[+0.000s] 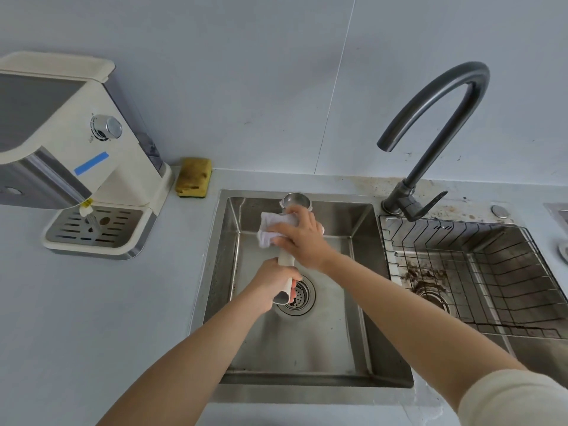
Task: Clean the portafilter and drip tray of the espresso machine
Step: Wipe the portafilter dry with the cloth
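A cream sleeve (516, 398) covers the right upper arm at the near edge. Both bare forearms reach over the steel sink (307, 348), set into the pale tabletop (92, 318). The left hand (273, 282) has its grip clamped round the lower end of the portafilter (286, 259), above the drain strainer (302, 298). Just beyond, the right hand (302, 238) presses a white cloth (272, 224) against the neck of the handle, fingers curled over it. The metal head points away, at the sink's far wall.

To the right, a wire basket (491, 272) sits in a second, stained basin. To the left, the drip tray (98, 226) is seated in the cream espresso machine (92, 149), which bears a strip of blue tape (91, 163). The marks round its chrome knob (107, 128) are too small to read. A yellow sponge (193, 177) lies against the wall, and a dark faucet (445, 118) arches behind.
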A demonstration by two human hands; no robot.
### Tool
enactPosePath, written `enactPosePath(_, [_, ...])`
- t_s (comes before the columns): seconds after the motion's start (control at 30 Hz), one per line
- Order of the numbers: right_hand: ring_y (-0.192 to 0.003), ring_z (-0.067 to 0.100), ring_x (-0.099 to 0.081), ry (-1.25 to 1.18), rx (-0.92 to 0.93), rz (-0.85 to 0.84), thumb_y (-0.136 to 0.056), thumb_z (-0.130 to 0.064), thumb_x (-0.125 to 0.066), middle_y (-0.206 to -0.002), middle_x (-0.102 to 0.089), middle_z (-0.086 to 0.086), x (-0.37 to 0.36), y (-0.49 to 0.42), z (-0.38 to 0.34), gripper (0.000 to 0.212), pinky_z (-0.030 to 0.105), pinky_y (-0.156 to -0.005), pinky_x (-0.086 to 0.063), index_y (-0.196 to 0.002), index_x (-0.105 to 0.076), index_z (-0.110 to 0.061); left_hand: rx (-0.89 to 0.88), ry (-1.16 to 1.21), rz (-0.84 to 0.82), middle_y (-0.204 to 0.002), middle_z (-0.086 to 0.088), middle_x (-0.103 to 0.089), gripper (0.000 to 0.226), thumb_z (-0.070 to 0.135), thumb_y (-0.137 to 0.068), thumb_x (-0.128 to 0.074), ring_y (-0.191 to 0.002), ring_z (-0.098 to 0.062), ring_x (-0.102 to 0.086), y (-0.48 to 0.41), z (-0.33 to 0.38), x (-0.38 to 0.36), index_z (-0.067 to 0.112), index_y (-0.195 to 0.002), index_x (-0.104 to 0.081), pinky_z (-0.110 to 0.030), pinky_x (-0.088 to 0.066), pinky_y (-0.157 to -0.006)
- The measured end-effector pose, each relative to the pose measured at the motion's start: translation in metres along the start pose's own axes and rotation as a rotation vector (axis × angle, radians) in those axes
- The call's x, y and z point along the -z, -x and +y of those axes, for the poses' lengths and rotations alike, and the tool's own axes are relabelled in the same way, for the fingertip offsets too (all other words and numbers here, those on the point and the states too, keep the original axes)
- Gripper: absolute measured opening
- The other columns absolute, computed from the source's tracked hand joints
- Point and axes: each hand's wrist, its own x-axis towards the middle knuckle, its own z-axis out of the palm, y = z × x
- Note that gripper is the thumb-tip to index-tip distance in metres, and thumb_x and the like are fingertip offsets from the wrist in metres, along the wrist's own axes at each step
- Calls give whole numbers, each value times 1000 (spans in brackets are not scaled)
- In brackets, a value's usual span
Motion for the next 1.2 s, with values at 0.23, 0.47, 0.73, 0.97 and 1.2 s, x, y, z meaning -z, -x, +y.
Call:
enactPosePath(0.23, [-134, 21, -11, -315, -214, 218, -93, -31, -50, -147, -20, 3, -2, 8, -13, 25, 36, -107, -8, -98, -73, -22, -78, 37, 15, -50, -7, -48, 13, -8, -75, -56, -27, -14, -44, 7, 0, -11, 5, -70, -53, -16, -37, -33])
enactPosePath(0.47, [-121, 24, -29, -522, -463, 509, -70, -16, -74, -132, -30, 10, 2, 9, -20, 59, 37, -101, -33, -118, -43, -5, -85, 29, 58, -55, -9, -47, 12, -6, -77, -54, -29, -15, -43, 9, -3, -21, 4, -79, -49, -18, -36, -33])
enactPosePath(0.73, [-102, 26, -56, -1083, -842, 29, -68, -42, -76, -119, -54, 14, 19, -5, -4, 87, 44, -96, -45, -134, -33, -5, -168, -127, 40, -57, -4, -51, 16, -2, -76, -58, -40, -17, -47, 13, -1, -18, 12, -74, -52, -23, -39, -44])
enactPosePath(0.97, [-55, 19, -64, -1393, -938, -103, -79, -19, -68, -62, -65, 8, 22, -6, 4, 15, 28, -58, -55, -77, -58, -7, -117, -159, -51, -53, -7, -47, 15, -6, -75, -56, -28, -13, -45, 16, 9, -14, 8, -77, -51, -16, -37, -35])
enactPosePath(1.2, [-61, 20, -58, -1364, -802, -40, -85, -9, -56, -72, -58, 8, 8, -2, -10, 10, 26, -55, -49, -75, -55, -8, -33, -90, -14, -54, -7, -48, 13, -6, -75, -56, -32, -11, -47, 12, 11, -10, 5, -70, -52, -18, -40, -36])
